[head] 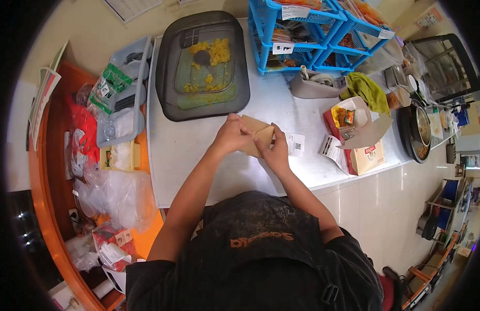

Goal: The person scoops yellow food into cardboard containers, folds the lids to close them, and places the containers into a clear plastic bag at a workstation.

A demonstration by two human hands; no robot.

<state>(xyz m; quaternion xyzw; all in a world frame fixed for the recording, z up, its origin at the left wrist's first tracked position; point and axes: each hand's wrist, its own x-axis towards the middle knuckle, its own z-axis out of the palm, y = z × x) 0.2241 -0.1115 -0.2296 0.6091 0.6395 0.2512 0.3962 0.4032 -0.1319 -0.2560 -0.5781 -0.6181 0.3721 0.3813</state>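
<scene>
A small brown paper packet (259,126) is held between both hands above the metal table (178,163). My left hand (234,134) pinches its left upper part with the fingertips. On the packet's right side, my right hand (275,149) grips the edge between thumb and fingers. A printed slip (295,144) lies just right of my right hand. Beyond the hands stands a dark tray (166,93) with yellow food (218,51) and a dark round utensil in it. To the right is an open red and white food box (335,124) holding food and a small sachet.
Blue plastic racks (263,39), a grey tape dispenser (317,87) and a green cloth (366,91) stand at the back. At right are a closed carton (368,157), a curled receipt (335,151) and a black pan (407,136). A pale blue basket (141,97) and plastic bags (119,194) are at left.
</scene>
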